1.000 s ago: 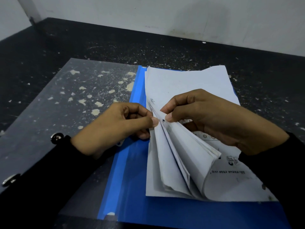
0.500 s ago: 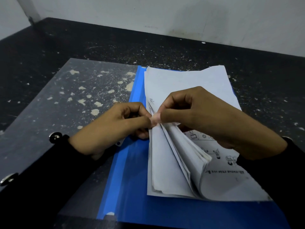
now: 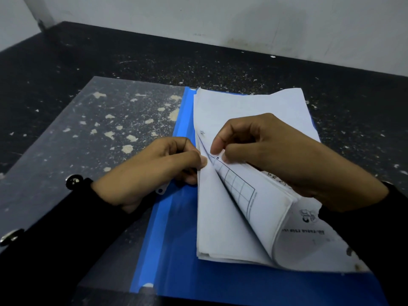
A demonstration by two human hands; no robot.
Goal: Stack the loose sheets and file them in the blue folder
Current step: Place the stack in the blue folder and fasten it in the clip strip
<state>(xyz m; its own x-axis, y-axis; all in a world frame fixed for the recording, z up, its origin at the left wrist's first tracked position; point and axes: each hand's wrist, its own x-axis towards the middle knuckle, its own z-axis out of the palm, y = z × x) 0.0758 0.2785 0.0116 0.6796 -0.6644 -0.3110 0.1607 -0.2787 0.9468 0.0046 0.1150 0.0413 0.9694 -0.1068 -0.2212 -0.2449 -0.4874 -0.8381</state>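
The blue folder (image 3: 176,250) lies open on the dark table, its clear front cover (image 3: 72,138) spread to the left. A stack of white sheets (image 3: 242,102) rests on the blue back panel, with the near part of the upper sheets curled up and over to the right. My left hand (image 3: 154,171) has its fingers curled at the stack's left edge by the binding, pinching there; what lies under the fingers is hidden. My right hand (image 3: 276,155) pinches the left edge of the lifted sheets between thumb and fingers. A sheet with a printed grid (image 3: 238,188) shows in the gap.
The dark table (image 3: 198,58) is speckled with pale flecks and meets a white wall (image 3: 220,16) at the back. A small metal fastener piece (image 3: 162,189) pokes out below my left hand. Black sleeves cover both forearms.
My right hand has drawn slightly away from my left thumb, and the lifted sheets have opened wider, showing a printed grid. The left hand has stayed in place.
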